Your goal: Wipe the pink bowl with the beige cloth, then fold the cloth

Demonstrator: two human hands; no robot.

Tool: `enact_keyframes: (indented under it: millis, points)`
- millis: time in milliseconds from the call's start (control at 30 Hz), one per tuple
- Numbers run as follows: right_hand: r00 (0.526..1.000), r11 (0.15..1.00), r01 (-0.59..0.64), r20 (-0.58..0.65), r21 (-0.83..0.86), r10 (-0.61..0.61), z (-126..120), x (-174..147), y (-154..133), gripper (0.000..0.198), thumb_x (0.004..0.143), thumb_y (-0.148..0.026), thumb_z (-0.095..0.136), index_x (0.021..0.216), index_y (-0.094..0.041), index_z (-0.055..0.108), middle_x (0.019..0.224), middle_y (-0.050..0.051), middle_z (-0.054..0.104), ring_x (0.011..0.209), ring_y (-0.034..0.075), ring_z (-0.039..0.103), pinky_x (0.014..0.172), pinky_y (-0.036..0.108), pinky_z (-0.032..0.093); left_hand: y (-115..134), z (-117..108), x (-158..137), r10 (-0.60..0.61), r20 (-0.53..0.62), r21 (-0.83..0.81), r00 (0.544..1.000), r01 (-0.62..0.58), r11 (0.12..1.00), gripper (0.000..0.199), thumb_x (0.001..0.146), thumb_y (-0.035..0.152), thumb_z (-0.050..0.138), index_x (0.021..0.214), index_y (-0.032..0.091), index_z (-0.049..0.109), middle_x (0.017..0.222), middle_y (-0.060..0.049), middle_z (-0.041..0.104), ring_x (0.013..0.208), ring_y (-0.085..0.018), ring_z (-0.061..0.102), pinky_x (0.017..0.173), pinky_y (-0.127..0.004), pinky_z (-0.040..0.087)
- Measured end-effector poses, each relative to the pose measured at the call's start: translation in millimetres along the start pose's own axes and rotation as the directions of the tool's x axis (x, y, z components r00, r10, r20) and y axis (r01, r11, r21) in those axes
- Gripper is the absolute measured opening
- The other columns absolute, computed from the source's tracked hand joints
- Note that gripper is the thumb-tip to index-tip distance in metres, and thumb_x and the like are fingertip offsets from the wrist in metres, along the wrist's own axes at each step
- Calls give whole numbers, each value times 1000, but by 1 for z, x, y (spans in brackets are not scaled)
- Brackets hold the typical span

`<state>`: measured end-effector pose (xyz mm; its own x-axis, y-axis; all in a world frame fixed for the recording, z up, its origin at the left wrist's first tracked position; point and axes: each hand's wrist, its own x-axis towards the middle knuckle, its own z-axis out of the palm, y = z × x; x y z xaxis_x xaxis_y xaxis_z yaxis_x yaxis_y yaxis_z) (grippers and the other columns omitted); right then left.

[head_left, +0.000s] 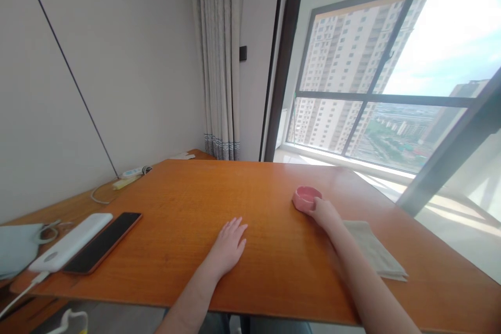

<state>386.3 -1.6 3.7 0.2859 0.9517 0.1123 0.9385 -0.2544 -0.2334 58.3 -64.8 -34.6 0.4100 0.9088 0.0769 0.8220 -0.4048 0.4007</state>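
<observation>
Orange wooden table (274, 250) by a window: a pink dish (306, 199) is gripped by the right hand (324, 214); the left hand (229, 245) is laid flat, released.

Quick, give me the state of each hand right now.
Left hand: open, flat on the orange wooden table, holding nothing.
Right hand: fingers touching the small pink round dish; whether it grips it cannot be told.
</observation>
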Motion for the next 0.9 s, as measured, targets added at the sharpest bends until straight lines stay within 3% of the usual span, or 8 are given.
enact_keyframes:
  millis: [133, 267, 367, 467, 600, 667, 733, 900]
  points:
    - [977, 973, 197, 55, 117, -205, 6, -30, -62, 31, 75, -36, 61, 97, -15, 57, 109, 13, 54, 92, 22, 59, 78, 29, 42, 9, -6, -1, 12, -196, 27, 981, -7, 1000, 41, 85, 22, 42, 125, 21, 50, 152, -9, 17, 139, -27, 13, 109, -47, 25]
    - [904, 885, 392, 71, 251, -421, 9, -72, -122, 31, 72, -29, 65, 99, -17, 55, 117, 11, 50, 95, 21, 58, 80, 29, 43, 14, -20, -3, 71, -385, 114, 920, -29, 993, 59, 79, 15, 49, 135, 27, 35, 154, -6, 6, 140, -29, 2, 108, -53, 22]
    - [847, 819, 483, 71, 311, -527, 8, -95, -152, 32, 71, -27, 66, 99, -18, 56, 119, 11, 49, 97, 22, 57, 82, 31, 43, 6, -33, -4, 69, -358, 143, 931, -18, 990, 46, 76, 18, 56, 122, 23, 49, 151, -8, 19, 139, -33, 8, 107, -57, 21]
    - [803, 767, 530, 78, 361, -591, 5, -107, -163, 32, 71, -26, 66, 101, -19, 56, 125, 12, 46, 101, 23, 56, 84, 33, 44, -7, -46, -6, 125, -259, 106, 958, -100, 989, 17, 75, 27, 61, 90, 20, 59, 128, -10, 52, 137, -32, 17, 109, -54, 23]
    - [722, 696, 563, 145, 445, -677, -1, -112, -152, 74, 68, -22, 67, 135, -23, 35, 143, 15, 31, 129, 28, 37, 99, 39, 35, -28, -63, -11, 73, -188, 37, 979, -68, 997, 15, 69, 28, 67, 75, 21, 56, 96, -7, 64, 135, -30, 24, 110, -45, 26]
    - [752, 765, 510, 229, 393, -618, -5, -109, -136, 90, 66, -23, 68, 143, -21, 21, 148, 18, 22, 136, 31, 22, 104, 43, 29, -46, -74, -13, -40, -221, 47, 974, 52, 998, 16, 67, 30, 67, 74, 21, 56, 102, -8, 64, 135, -31, 25, 107, -45, 29]
    - [810, 859, 436, 297, 270, -505, -10, -102, -114, 83, 69, -27, 66, 141, -17, 28, 149, 20, 19, 137, 34, 14, 106, 46, 25, -70, -87, -12, -140, -282, 101, 949, 174, 980, 20, 68, 36, 66, 74, 19, 58, 107, -11, 63, 133, -33, 26, 105, -45, 30]
    - [963, 984, 141, 246, -108, -111, -16, -85, -39, 59, 79, -36, 55, 133, -14, 43, 146, 20, 25, 135, 37, 20, 105, 49, 22, -137, -113, -8, -263, -400, 221, 878, 371, 902, 35, 69, 43, 60, 86, 13, 64, 110, -16, 62, 118, -35, 44, 100, -44, 35]
